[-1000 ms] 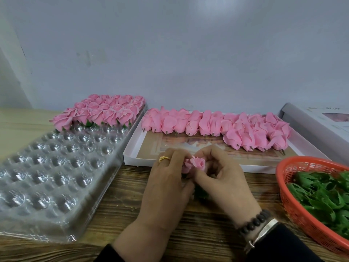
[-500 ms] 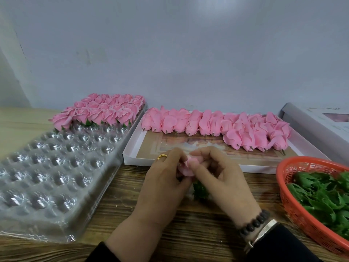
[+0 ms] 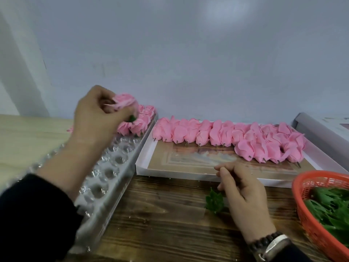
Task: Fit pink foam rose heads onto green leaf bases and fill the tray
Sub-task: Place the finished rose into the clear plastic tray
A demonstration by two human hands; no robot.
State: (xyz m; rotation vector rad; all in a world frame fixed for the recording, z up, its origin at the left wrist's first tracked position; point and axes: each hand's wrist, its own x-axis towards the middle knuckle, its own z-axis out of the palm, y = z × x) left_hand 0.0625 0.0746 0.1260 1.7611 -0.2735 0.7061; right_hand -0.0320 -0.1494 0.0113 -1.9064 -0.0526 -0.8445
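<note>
Our left hand point(image 3: 98, 118) holds a finished rose point(image 3: 125, 103) above the far end of the clear tray point(image 3: 105, 178), its fingers point(image 3: 120, 112) curled round the pink head with a bit of green leaf showing underneath. Just below and beyond it sit the roses already set in the tray point(image 3: 139, 121). Most of the nearer cups are not yet filled, so we judge the task to be early.

Our right hand point(image 3: 243, 190) rests on the bench point(image 3: 160, 214), fingers loosely curled and holding nothing that we can see. A loose leaf point(image 3: 214, 202) lies touching it on the wood.

The risks, as we judge them:
- Foam crushes easily. A tight squeeze could dent the petals.
- The head could slip off its leaf base if we push it into a cup by the petals alone.
- Our hand hangs close over the seated roses and could knock one out of its cup.
- The tray is light plastic and could shift under a sideways push.

The unfitted rose heads point(image 3: 226, 137) wait in the white box lid point(image 3: 143, 167), and the orange basket point(image 3: 306, 186) of leaves is near our right wrist.
</note>
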